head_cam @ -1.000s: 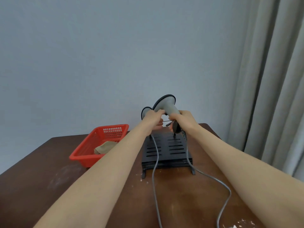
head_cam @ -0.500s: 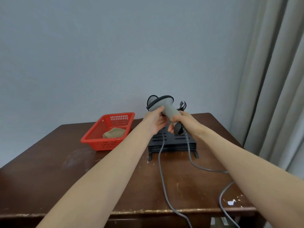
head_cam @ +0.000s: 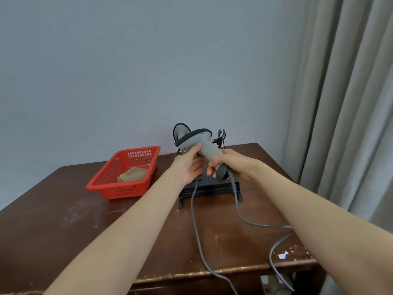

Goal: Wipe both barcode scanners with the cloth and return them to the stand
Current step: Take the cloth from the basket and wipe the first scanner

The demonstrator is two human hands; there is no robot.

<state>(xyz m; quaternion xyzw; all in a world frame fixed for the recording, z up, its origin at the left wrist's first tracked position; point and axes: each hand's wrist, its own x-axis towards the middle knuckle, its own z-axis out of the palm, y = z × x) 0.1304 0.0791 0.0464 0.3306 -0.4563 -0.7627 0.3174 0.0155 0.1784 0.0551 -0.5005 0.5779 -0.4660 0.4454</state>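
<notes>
Drawn back from the stand [head_cam: 212, 186] since a second ago, the grey scanner [head_cam: 205, 146] is now held in front of it, above the table [head_cam: 63, 220], with its head tipped to the left. Its handle is gripped by the right hand [head_cam: 232, 165], fingers wrapped round the lower end. The neck is held by the left hand [head_cam: 188, 167], thumb laid against the side and fingers curled underneath. Its cable [head_cam: 236, 202] is trailed across the tabletop and over the front edge. The second scanner [head_cam: 180, 133] is left seated upright in the stand behind. The cloth [head_cam: 133, 174] is lain in the red basket [head_cam: 125, 191], to the left of the stand.
</notes>
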